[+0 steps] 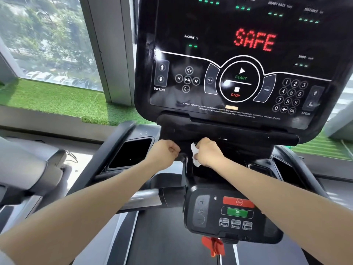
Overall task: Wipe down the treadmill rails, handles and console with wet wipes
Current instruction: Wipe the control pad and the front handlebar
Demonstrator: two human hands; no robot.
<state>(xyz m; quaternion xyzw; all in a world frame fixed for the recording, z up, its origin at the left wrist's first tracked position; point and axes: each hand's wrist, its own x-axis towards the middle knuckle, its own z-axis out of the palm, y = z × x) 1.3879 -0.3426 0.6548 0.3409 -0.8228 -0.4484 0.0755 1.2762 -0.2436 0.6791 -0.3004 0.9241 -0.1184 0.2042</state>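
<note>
- Console (238, 60), above the fingers (172, 150): red "SAFE"; small headings "INCLINE %", "HEART RATE", "DISTANCE", "SPEED" (one more is cut off at the top).
- Buttons above the fingers: "START", "STOP", "PROG", "MODE", "INCLINE", "SPEED", digits 0–9, "OK".
- Fine print just above the fingers begins "Consult a physician before using the equipment".
- Lower control pad (229, 213), below the fingers: red button reads "Stop"; speed keys too blurred to read surely.

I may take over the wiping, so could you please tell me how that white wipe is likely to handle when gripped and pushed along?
The wet wipe looks floppy: it is crumpled and bunched where the right hand grips it. It probably weighs very little, since its loose corner hangs below the hand. Pushed flat, it would likely fold or ball up rather than slide stiffly.
</note>
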